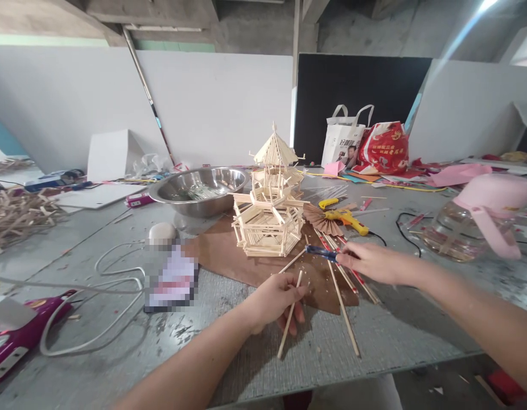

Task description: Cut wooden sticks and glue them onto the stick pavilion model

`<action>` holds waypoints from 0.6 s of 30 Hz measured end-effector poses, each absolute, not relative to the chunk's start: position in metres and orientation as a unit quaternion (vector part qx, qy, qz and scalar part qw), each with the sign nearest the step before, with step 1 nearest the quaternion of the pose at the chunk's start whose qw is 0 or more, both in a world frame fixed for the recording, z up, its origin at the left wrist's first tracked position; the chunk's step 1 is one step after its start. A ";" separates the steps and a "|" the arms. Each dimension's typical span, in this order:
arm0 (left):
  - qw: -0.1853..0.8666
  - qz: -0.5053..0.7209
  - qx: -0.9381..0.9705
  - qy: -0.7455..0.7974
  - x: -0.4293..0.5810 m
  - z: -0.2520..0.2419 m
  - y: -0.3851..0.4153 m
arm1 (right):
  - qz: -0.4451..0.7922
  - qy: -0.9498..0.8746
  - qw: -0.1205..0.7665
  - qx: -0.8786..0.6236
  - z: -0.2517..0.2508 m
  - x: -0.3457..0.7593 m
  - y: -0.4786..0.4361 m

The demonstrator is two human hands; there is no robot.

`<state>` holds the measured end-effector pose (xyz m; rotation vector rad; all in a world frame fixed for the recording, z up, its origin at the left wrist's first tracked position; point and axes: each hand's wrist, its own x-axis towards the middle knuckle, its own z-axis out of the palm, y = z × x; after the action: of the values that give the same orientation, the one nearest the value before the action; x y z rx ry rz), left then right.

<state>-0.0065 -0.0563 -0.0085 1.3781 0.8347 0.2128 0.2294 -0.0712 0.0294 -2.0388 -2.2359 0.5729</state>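
Note:
My left hand [280, 302] pinches a thin wooden stick [290, 316] that slants upward between thumb and fingers. To its right, my right hand [368, 262] grips a small dark-blue hand tool [321, 252]; its exact kind is hard to make out, and its tip points left. A pagoda-like model [270, 222] of pale sticks, with a pointed roof, stands just beyond both hands on a brown board [221, 250]. Loose sticks [342, 302], some with red printed ends, lie fanned out beneath and beside my right hand.
Behind the tool are a yellow glue gun [351, 221] and a brown paper fan [325, 219]. A steel basin [195, 199] stands back left, and a pink-lidded jug [451, 222] is at right. White cable [114, 302] loops near a purple power strip [28, 330]. Bags [385, 149] stand behind.

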 end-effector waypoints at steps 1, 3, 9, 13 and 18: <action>0.689 0.102 0.612 0.373 -0.007 -0.009 -0.056 | 0.146 -0.711 0.031 -0.687 0.028 0.234 -0.068; 0.693 0.113 0.605 0.375 -0.007 -0.010 -0.055 | 0.080 -0.675 0.038 -0.733 0.022 0.242 -0.060; 0.682 0.139 0.614 0.373 -0.009 -0.012 -0.054 | -0.043 -0.611 0.028 -0.790 -0.002 0.257 -0.030; 0.674 0.152 0.614 0.381 -0.009 -0.010 -0.053 | -0.080 -0.596 0.047 -0.798 -0.010 0.265 -0.011; 0.665 0.164 0.619 0.385 -0.009 -0.006 -0.053 | -0.095 -0.619 0.049 -0.778 -0.015 0.274 -0.006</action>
<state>-0.0091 -0.0534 -0.0064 1.3968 0.8694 0.3697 0.2740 -0.0064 -0.0147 -2.3702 -1.8863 -0.2884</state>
